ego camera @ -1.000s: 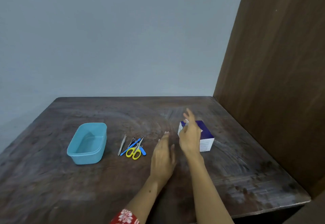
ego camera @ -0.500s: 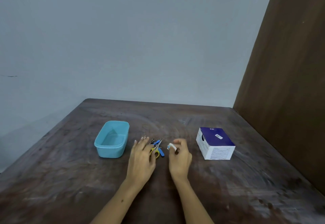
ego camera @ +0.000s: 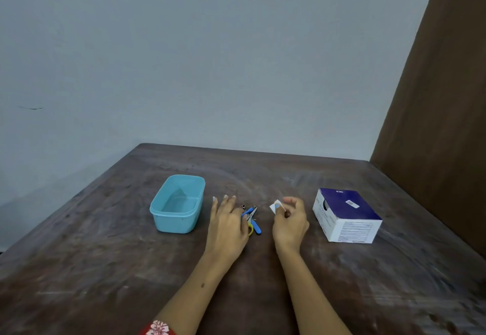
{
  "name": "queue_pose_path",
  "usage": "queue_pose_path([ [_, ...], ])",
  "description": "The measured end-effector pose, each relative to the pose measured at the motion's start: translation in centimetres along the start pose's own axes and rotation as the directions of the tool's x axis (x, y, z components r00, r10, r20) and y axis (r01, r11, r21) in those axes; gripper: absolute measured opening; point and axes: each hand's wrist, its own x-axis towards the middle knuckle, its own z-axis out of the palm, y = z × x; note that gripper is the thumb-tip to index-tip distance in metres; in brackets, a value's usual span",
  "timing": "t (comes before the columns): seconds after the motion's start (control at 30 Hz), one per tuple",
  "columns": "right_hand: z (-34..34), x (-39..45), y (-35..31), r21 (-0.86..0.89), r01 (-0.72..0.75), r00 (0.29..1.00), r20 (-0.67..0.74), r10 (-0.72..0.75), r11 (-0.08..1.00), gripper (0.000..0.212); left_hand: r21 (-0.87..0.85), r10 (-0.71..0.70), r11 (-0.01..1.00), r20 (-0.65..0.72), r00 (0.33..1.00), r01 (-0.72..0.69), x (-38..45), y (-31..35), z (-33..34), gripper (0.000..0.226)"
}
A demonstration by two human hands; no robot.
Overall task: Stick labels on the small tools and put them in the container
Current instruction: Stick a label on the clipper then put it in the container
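A light blue plastic container (ego camera: pixel 177 203) stands on the dark wooden table (ego camera: pixel 105 255), left of centre. Just right of it lies a small pile of tools (ego camera: pixel 251 216): scissors with yellow handles, a blue-handled tool and a small metal piece. My left hand (ego camera: pixel 226 225) lies flat over the left part of that pile, fingers straight, hiding some of the tools. My right hand (ego camera: pixel 289 225) is a little to the right and pinches a small white label with a blue patch (ego camera: pixel 276 207) between thumb and fingers.
A purple and white cardboard box (ego camera: pixel 347 215) sits to the right of my right hand. A brown wooden panel (ego camera: pixel 434 98) rises along the table's right side, and a pale wall stands behind the table.
My right hand left the box and came in beside the tools, holding the label. My left hand moved forward onto the tool pile. The view shifted left.
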Motion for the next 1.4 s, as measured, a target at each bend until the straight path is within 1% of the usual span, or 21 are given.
queue_pose_path([
  [0.13, 0.4, 0.3, -0.2, 0.005, 0.003, 1.000, 0.023, -0.003, 1.000, 0.017, 0.070, -0.041, 0.997, 0.053, 0.998, 0.038, 0.3, -0.1, 0.5, 0.039],
  [0.23, 0.5, 0.2, -0.3, -0.030, 0.018, 0.999, 0.042, -0.017, 0.999, 0.017, 0.057, -0.065, 0.996, 0.064, 0.996, 0.061, 0.3, -0.3, 0.5, 0.038],
  [0.3, 0.7, 0.2, -0.3, -0.049, 0.021, 0.999, 0.049, -0.018, 0.999, 0.018, 0.028, -0.088, 0.996, 0.042, 0.995, 0.087, 0.2, -0.3, 0.5, 0.034],
  [0.4, 1.0, 0.1, -0.2, -0.060, 0.019, 0.998, 0.055, -0.016, 0.998, 0.018, -0.066, -0.150, 0.987, -0.053, 0.987, 0.146, 0.6, -0.4, 0.3, 0.027],
  [0.47, 1.0, 0.1, -0.2, -0.064, 0.013, 0.999, 0.051, -0.010, 0.998, 0.018, -0.055, -0.175, 0.984, -0.042, 0.984, 0.172, 0.9, -0.3, 0.1, 0.026],
  [0.6, 1.0, 0.3, -0.2, -0.083, 0.020, 0.999, 0.049, -0.016, 0.996, 0.019, -0.012, -0.175, 0.984, -0.013, 0.984, 0.175, 1.2, -0.2, 0.1, 0.030],
  [0.73, 1.2, 0.1, -0.3, -0.093, 0.027, 0.997, 0.070, -0.021, 0.995, 0.021, 0.018, -0.112, 0.994, 0.003, 0.994, 0.111, 1.5, 0.0, 0.2, 0.020],
  [0.8, 1.2, 0.1, -0.3, -0.093, 0.037, 0.997, 0.071, -0.030, 0.995, 0.023, 0.020, -0.119, 0.993, 0.020, 0.993, 0.119, 1.7, 0.0, 0.3, 0.016],
  [0.9, 1.4, 0.4, -0.3, -0.102, 0.047, 0.996, 0.085, -0.039, 0.994, 0.027, 0.015, -0.154, 0.988, 0.009, 0.988, 0.154, 1.7, 0.2, 0.1, 0.017],
  [1.0, 1.6, 0.6, -0.2, -0.104, 0.055, 0.993, 0.106, -0.044, 0.993, 0.028, -0.044, -0.183, 0.982, -0.016, 0.983, 0.182, 1.8, 0.1, 0.0, 0.022],
  [1.1, 1.7, 0.5, -0.2, -0.088, 0.065, 0.993, 0.103, -0.055, 0.994, 0.029, -0.077, -0.162, 0.984, -0.016, 0.987, 0.161, 1.8, -0.1, 0.2, 0.028],
  [1.23, 1.5, 0.5, 0.1, -0.042, 0.070, 0.995, 0.071, -0.067, 0.997, 0.023, -0.161, -0.158, 0.977, -0.109, 0.981, 0.140, 1.6, 0.0, 0.1, 0.020],
  [1.33, 1.3, 0.2, 0.0, -0.011, 0.084, 0.995, 0.048, -0.083, 0.996, 0.024, -0.306, -0.151, 0.947, -0.163, 0.975, 0.096, 1.5, -0.3, 0.3, 0.021],
  [1.4, 1.1, -0.3, -0.3, 0.021, 0.095, 0.995, 0.032, -0.095, 0.995, 0.028, -0.437, -0.169, 0.897, -0.198, 0.966, 0.067, 1.3, -0.3, 0.4, 0.024],
])
